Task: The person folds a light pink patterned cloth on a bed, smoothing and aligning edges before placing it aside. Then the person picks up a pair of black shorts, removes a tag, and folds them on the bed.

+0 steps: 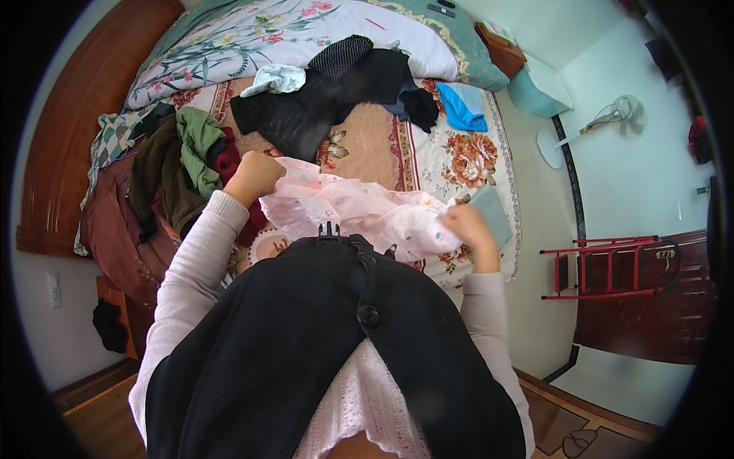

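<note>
A pale pink printed cloth garment (367, 206) stretches between my two hands above the near part of the bed. My left hand (255, 175) is closed on its upper left corner. At the other end my right hand (465, 225), slightly blurred, grips the garment's right edge. The cloth sags in soft folds in the middle, and my black vest (321, 287) hides part of its lower edge. Just beyond it lie spread black trousers (304, 109). A folded grey-green cloth (492, 215) is beside my right hand.
A heap of clothes (166, 166) covers the bed's left side. Farther back are a dotted dark garment (341, 57), a small white cloth (275, 79) and a folded blue garment (461, 107). A floral quilt (258, 34) spans the far end. A fan (596, 123) and red stepladder (608, 268) stand right.
</note>
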`<state>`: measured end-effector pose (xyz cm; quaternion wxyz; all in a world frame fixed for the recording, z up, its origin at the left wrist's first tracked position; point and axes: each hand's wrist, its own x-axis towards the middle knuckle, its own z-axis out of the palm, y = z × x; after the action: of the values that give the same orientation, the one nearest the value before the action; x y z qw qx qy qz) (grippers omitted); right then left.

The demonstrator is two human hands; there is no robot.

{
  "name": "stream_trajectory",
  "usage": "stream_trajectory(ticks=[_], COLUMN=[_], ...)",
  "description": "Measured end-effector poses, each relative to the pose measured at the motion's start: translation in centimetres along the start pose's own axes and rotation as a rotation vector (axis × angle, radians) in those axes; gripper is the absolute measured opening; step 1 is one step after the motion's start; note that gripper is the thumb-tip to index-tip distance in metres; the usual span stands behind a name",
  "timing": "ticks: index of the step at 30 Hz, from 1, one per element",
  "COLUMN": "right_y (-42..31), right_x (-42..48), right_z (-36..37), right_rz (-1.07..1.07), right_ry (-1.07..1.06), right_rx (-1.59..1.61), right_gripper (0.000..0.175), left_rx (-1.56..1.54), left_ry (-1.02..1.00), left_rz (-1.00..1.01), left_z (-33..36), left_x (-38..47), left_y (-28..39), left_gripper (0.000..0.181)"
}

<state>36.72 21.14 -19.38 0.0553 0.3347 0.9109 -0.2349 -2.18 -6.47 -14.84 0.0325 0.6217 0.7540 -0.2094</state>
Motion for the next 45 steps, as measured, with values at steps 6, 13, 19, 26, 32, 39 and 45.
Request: stream_trajectory(ticks=[6, 13, 19, 26, 32, 39, 45], right_y=[-2.7, 0.1, 1.9, 2.9, 5.0, 7.2, 5.1], right_x=[-0.4, 5.3, 9.4, 12.5, 14.0, 14.0, 15.3], right_z=[11.6, 17.1, 18.0, 17.8, 18.8, 21.2, 12.8], right_rz=[-0.200, -0.095, 0.109, 0.220, 0.206, 0.214, 0.222], right_ry=[-0.522, -0.193, -0.040, -0.001, 0.030, -0.045, 0.034], right_rx=[-0.032, 0.224, 0.153, -0.095, -0.251, -0.060, 0.755], right_gripper=[0.032, 0.028, 0.031, 0.058, 0.066, 0.033, 0.019], left_rx=[-0.079, -0.185, -0.357, -0.728, -0.437, -0.715, -1.458], left_ry=[-0.216, -0.405, -0.357, -0.082, -0.133, -0.165, 0.214], left_rz=[0.007, 0.037, -0.076, -0.242, -0.282, -0.352, -0.535], left_z=[3.1, 4.5, 9.0, 16.1, 17.6, 19.3, 12.7], left_x=[-0.1, -0.6, 0.7, 6.4, 10.5, 11.0, 13.2], left_y=[1.4, 2.7, 3.4, 4.6, 5.9, 4.4, -0.6], left_gripper=[0.042, 0.043, 0.034, 0.038, 0.039, 0.023, 0.024])
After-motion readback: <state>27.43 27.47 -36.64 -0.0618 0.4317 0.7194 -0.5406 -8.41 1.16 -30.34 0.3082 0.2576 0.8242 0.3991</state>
